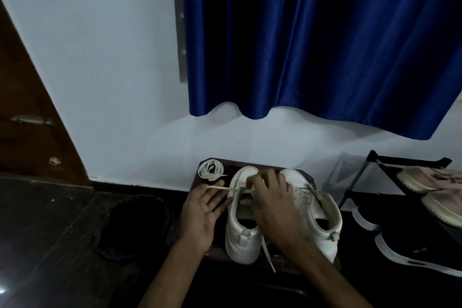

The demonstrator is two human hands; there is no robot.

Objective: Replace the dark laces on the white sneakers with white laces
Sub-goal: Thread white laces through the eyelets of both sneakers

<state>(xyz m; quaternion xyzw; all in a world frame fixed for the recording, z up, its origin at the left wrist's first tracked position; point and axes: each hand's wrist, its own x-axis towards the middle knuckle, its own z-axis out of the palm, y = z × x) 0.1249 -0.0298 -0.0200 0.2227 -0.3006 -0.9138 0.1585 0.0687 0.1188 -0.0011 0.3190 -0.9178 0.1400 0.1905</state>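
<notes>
Pinching a white lace [217, 187] over the eyelets of the left white sneaker [238, 235], the right grip [271, 199] was curled at lower centre of the frame. The left grip [202, 210] lay open, fingers spread, just left of that sneaker, the lace's tip reaching its fingertips. The right white sneaker [322, 210] stood alongside on the dark surface [227, 165], with a coiled white lace [211, 170] at its upper left corner.

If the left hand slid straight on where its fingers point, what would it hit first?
Probably the white lace end just ahead of the left hand; depth is unclear.
</notes>
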